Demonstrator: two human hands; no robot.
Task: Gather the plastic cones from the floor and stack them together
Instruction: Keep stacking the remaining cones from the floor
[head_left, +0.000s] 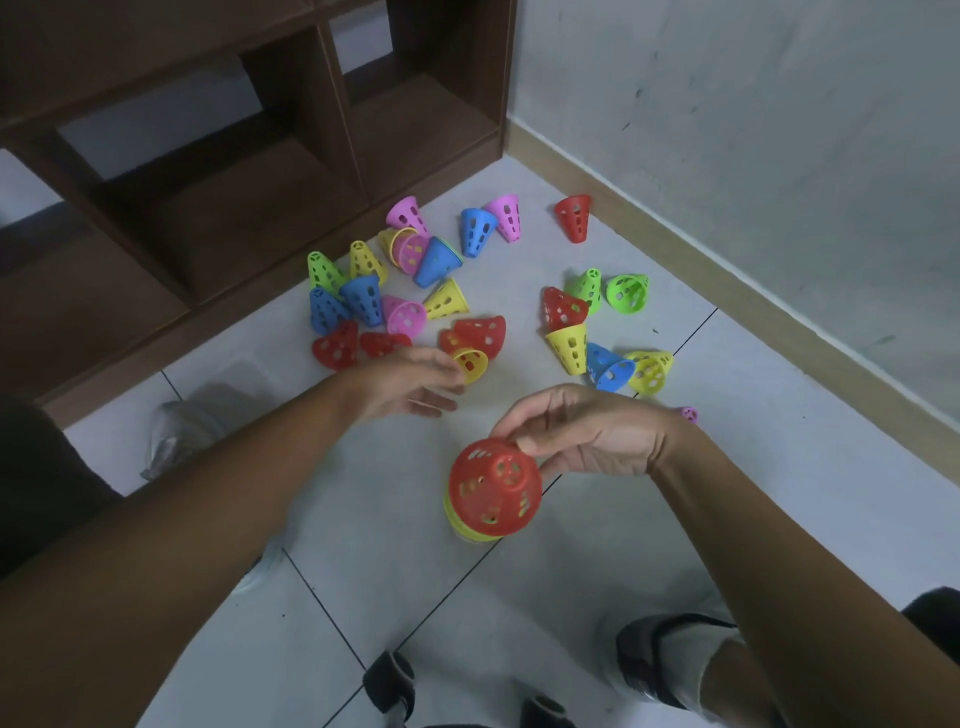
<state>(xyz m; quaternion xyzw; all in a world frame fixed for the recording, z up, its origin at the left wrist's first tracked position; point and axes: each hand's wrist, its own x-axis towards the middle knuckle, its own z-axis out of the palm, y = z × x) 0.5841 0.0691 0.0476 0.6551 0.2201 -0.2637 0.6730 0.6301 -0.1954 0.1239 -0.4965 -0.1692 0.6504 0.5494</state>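
— Red cone (496, 486) topping the stack (475, 532), nearest the camera; yellow rims showing beneath it. Held by what?

— Right hand (592, 441), thumb and fingertips pinching the red cone near its narrow end. Cannot tell whether the stack rests on the floor (519, 597) or hangs just above it.

— Step in hand?

— Judged as mid-gathering: stack begun and only a few cones deep, most cones not yet collected.

— Left hand (410, 384)?

— Stretched forward past the stack, fingers straight and relaxed, gripping nothing. Fingertips just beside a small yellow cone (470, 364) lying on its side, mouth toward the camera (probably the next pick, though not certain).

— Beyond that?

— Red cones (480, 335) touching the yellow one behind it; a mixed cluster (374, 296) of blue, green, pink and yellow farther back against the wooden shelf unit (208, 156). Second group (597, 322) to the right, well apart from the first. Lone red cone (574, 218) farthest off, near the wall's skirting. Small pink piece (689, 414) part hidden behind the right wrist.

— Next move?

— Closing the left fingers round the yellow cone, turning it wide end down, lowering it squarely over the red top. Steady stack needed from the right hand meanwhile.
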